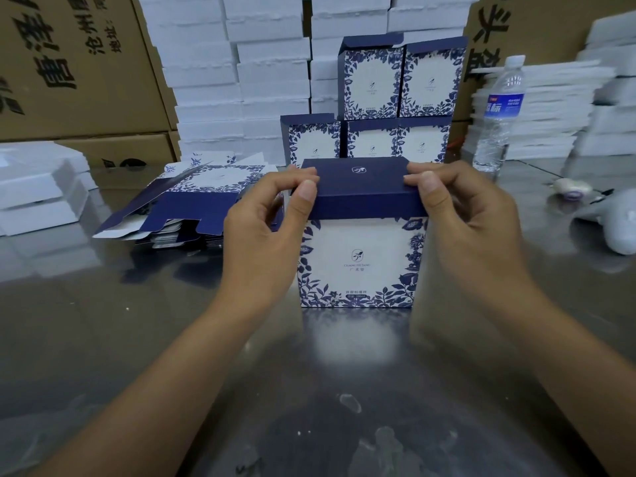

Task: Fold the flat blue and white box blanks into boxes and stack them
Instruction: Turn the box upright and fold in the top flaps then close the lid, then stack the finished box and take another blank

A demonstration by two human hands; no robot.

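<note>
Working on a box (358, 263) upright on the surface (137, 321), centre, just nearer than the stack (371, 98) of finished ones. Pinching its dark blue top flap (358, 187) at both ends: left hand (265, 232) at the left corner, thumb in front and fingers (303, 173) curled over the top; right hand (461, 222) gripping the right corner the same way. Seems to be closing the top, with the tuck edge lying over the white front and apparently not yet home.

Risks from here:
- Pressing unevenly, creasing the flap or buckling a side wall.
- Forcing the tuck outside the front panel instead of inside, leaving a lid prone to springing open.
- Pushing too hard on a light, empty carton and sliding it back into the stack, toppling the upper row.
- No view of the bottom lock; if unfastened, likely to splay under pressure.
- When lifting to stack, brushing a forearm against the untidy blanks (192, 201) at left or the bottle (499, 115) at far right.
</note>
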